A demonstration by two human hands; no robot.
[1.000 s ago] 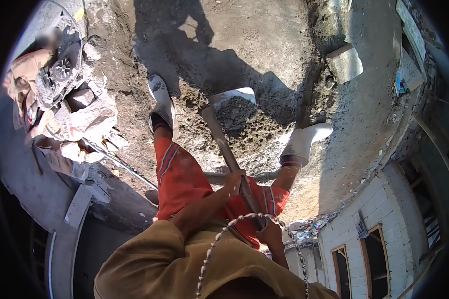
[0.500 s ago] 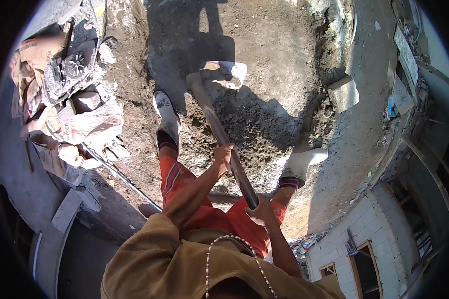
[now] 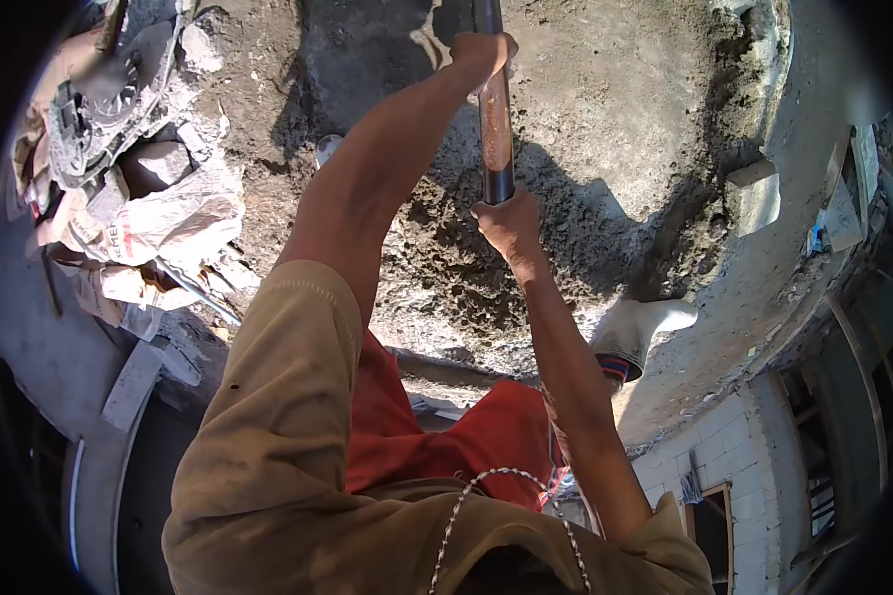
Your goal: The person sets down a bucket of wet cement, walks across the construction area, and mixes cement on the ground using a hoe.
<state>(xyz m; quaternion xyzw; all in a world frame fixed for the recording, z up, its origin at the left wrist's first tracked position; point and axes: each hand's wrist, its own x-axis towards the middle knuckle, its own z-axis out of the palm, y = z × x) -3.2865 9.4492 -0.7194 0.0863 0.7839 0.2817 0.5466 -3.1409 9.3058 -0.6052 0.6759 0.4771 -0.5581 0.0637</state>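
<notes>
My left hand (image 3: 481,56) is wrapped round the wooden handle of a hoe (image 3: 496,129) near the top of the view. Lower on the same handle, close to its butt end, my right hand (image 3: 512,220) grips it. The handle points away from me, nearly straight up the view, and the head lies beyond the top edge. Beneath the hands is a patch of dark, crumbly wet mix (image 3: 476,258) on the rough ground. A white boot (image 3: 645,332) stands right of it; the other boot (image 3: 328,149) is mostly hidden behind my left arm.
Torn cement bags (image 3: 169,228) and rubble lie on the left, with a dusty black fan-like part (image 3: 109,109) among them. A pale block (image 3: 754,196) sits at the right of the mix. A block wall (image 3: 729,446) with a framed opening stands at the lower right.
Both hands have moved up and away from my body with the hoe. Its handle has swung from slanting left to nearly straight ahead, and its head has left the view.
</notes>
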